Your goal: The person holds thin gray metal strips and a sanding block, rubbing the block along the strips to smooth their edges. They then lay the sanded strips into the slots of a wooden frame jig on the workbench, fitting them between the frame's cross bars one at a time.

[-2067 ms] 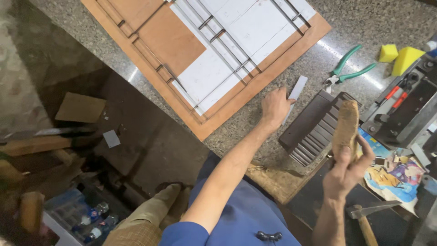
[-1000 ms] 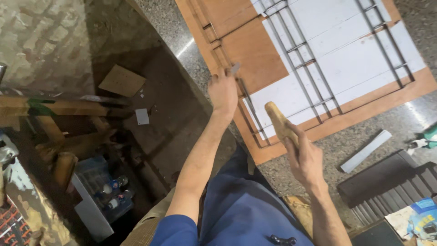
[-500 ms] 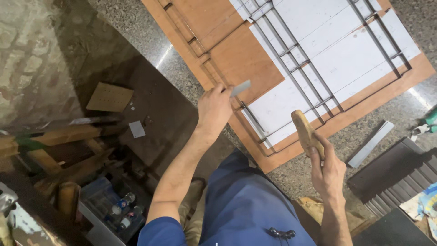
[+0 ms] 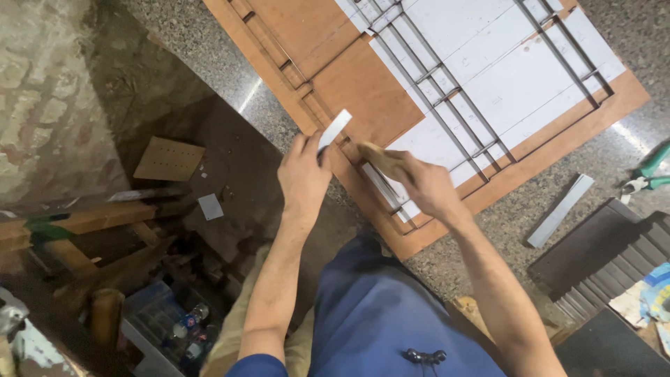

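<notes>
We see the left hand (image 4: 303, 174) pinching a small flat metal strip (image 4: 334, 130) between thumb and fingers, grip closed on it, strip tilted up and touching the wooden board (image 4: 328, 42) at its near edge, right by a junction of the dark metal strips (image 4: 447, 126) laid over white paper (image 4: 488, 63). Right hand (image 4: 422, 185) is wrapped around a wooden handle (image 4: 380, 157), grip clamped on it; the handle's tip sits just beside the metal strip, over the board's corner area. What kind of tool the handle belongs to we can't quite tell, its head is hidden. Board lies on a speckled stone counter (image 4: 502, 223). On the counter to the right: a loose grey metal bar (image 4: 560, 210), a dark ridged tray (image 4: 600, 258), green-handled pliers (image 4: 649, 174) at the frame edge. Below, blue clothing (image 4: 377, 314). On the floor left: a cardboard piece (image 4: 169, 158), wooden scraps (image 4: 77, 223), a bin with bottles (image 4: 174, 328).
</notes>
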`<state>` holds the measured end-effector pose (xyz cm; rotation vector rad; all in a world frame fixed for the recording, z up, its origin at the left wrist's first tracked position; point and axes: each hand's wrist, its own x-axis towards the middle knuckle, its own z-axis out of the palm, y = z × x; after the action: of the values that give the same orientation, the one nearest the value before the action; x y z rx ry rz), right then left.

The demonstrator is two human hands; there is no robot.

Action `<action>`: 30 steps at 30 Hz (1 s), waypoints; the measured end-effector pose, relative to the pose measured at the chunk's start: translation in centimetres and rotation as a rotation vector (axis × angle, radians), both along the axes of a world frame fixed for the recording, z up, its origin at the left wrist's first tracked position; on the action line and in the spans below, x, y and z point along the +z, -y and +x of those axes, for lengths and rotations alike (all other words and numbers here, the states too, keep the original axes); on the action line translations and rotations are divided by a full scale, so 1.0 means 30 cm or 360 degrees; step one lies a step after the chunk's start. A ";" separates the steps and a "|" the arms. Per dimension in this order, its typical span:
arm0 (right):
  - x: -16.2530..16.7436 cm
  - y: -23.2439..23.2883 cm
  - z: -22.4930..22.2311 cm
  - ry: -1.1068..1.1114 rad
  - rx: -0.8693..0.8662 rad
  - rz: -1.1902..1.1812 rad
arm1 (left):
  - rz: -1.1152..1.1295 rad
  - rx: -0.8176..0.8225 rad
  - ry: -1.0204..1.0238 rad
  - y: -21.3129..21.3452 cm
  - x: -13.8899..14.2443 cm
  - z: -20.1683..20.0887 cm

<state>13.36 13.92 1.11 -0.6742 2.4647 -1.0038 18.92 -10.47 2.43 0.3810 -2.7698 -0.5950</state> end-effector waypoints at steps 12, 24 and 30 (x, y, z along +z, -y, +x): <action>-0.009 -0.095 -0.074 0.0252 -0.0125 -0.0187 | 0.0197 0.0133 0.0005 -0.074 0.007 0.129; -0.026 -0.147 -0.284 0.0376 0.0183 0.0126 | 0.0238 0.0214 -0.0075 -0.055 0.047 0.202; -0.018 -0.212 -0.110 0.0488 -0.0093 -0.0065 | 0.0304 0.0229 -0.0077 -0.050 0.019 0.213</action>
<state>10.07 20.28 0.58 -0.4258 2.2123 -1.0932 25.30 -8.98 2.99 0.5934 -2.6199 -0.8231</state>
